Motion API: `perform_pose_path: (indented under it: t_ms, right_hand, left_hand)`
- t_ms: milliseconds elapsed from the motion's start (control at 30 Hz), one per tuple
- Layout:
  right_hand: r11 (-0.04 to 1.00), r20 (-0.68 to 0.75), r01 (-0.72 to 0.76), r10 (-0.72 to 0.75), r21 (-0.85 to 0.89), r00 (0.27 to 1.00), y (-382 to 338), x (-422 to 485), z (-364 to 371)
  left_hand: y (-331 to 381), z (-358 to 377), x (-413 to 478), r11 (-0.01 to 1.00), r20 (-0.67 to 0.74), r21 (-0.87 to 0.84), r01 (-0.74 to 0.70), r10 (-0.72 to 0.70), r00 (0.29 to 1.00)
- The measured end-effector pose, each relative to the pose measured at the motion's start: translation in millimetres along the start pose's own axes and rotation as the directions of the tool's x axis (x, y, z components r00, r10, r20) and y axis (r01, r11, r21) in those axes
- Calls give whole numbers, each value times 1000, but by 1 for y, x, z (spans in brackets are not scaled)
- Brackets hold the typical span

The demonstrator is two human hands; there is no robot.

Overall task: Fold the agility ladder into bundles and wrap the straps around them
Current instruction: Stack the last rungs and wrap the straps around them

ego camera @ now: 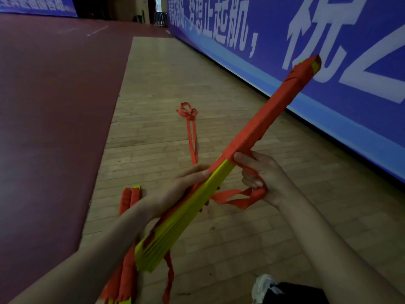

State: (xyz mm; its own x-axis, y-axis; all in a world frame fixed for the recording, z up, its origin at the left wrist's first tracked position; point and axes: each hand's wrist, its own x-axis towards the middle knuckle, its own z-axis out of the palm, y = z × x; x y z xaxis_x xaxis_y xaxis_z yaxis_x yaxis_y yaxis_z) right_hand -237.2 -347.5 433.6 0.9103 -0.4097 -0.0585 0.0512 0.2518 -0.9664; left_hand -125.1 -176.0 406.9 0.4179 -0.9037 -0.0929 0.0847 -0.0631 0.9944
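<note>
A bundle of yellow ladder rungs [175, 229] slants from lower left to upper right in front of me. Its upper half is wound in orange strap [274, 115]. My left hand [175, 189] grips the bundle near its middle from the left side. My right hand [260, 172] holds the loose orange strap [238, 197], with its thumb against the last wrap on the bundle. A loop of that strap hangs under the hand. Another strap end [169, 279] dangles from the bundle's lower end.
Two wrapped bundles [129, 200] lie on the wooden floor at the lower left, partly behind my left arm. A loose orange strap [190, 128] lies farther out on the floor. A blue banner wall [328, 40] runs along the right. A shoe [263, 286] shows at the bottom.
</note>
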Motion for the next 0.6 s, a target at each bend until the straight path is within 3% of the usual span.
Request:
perform_pose_path:
  t_ms: [133, 167, 233, 300, 467, 600]
  right_hand:
    - [999, -121, -30, 28, -15, 992, 2, 6, -2]
    - [999, -137, -37, 34, -24, 990, 3, 6, -2]
    - [998, -158, -41, 33, -46, 987, 4, 6, 0]
    - [996, -183, -32, 16, -86, 983, 7, 8, 3]
    - [956, -196, -30, -29, -291, 980, 6, 10, 6]
    - [925, -118, -119, 81, -362, 990, 6, 7, 2]
  left_hand:
    - [-6, 13, -2, 954, -125, 298, -31, 71, 990]
    - [-10, 15, -1, 903, -159, 428, -37, 115, 981]
    - [-18, 18, 2, 696, -174, 716, -61, 263, 949]
    - [-27, 19, 4, 592, -178, 803, -69, 348, 920]
    - [-35, 22, 8, 747, -241, 661, -63, 291, 926]
    - [-30, 10, 8, 847, -254, 531, -32, 195, 947]
